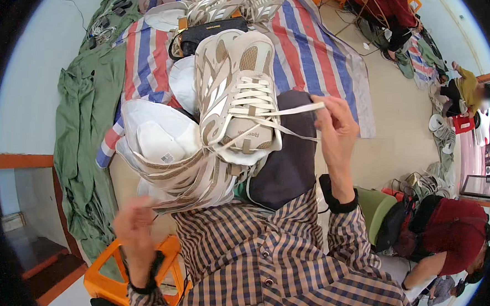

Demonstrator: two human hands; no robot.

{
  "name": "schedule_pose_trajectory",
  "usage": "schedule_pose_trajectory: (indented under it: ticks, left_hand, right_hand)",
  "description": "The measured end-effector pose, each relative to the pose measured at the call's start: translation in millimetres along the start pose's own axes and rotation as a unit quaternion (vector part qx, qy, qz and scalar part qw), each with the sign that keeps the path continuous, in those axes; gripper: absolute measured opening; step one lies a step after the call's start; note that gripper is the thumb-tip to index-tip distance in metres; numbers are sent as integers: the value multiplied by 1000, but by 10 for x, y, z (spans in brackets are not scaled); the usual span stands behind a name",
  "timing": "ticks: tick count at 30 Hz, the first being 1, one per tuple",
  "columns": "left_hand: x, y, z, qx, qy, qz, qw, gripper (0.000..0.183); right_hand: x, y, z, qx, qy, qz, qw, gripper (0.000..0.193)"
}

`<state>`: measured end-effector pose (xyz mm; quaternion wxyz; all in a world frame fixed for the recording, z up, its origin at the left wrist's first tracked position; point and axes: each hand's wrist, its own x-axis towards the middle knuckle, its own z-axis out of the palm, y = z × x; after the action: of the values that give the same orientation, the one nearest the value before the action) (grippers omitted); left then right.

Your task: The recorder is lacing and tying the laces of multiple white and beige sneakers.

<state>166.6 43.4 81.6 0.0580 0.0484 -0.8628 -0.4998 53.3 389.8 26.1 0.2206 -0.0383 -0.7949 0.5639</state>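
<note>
A beige and white sneaker (259, 55) rests on my lap, toe pointing away from me, with flat cream laces (251, 98) threaded across its tongue. My right hand (337, 127) pinches the end of one lace (298, 110) between thumb and fingers and holds it out to the right of the shoe. Another lace strand trails toward the lower left over the collar. My left hand (135, 224) is off to the left, smeared by motion, so its fingers cannot be made out. Beside the sneaker, more beige shoe uppers (188, 178) with white linings are stacked at my left thigh.
A striped red, white and blue sheet (300, 45) covers the floor ahead, with a black pouch (208, 36) and more sneakers (218, 5) on it. Green cloth (86, 139) lies at left, above an orange stool (110, 271). Other people (454, 236) sit at right.
</note>
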Motion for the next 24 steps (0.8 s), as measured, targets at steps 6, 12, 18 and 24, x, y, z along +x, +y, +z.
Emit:
schedule_pose_trajectory:
  ticks: [6, 12, 18, 24]
  left_hand:
    - [159, -521, -727, 90, 83, -24, 992, 25]
    - [195, -964, -1057, 147, 63, -141, 977, 19]
    - [366, -217, -122, 255, 83, 113, 957, 25]
    - [545, 162, 536, 202, -38, 193, 960, 33]
  right_hand:
    - [-44, -114, 313, 0, -63, -37, 997, 7]
    - [-156, -50, 359, 33, -107, 13, 994, 11]
    - [-161, -20, 352, 99, -107, 95, 985, 23]
    - [-45, -83, 356, 88, -145, 69, 983, 34]
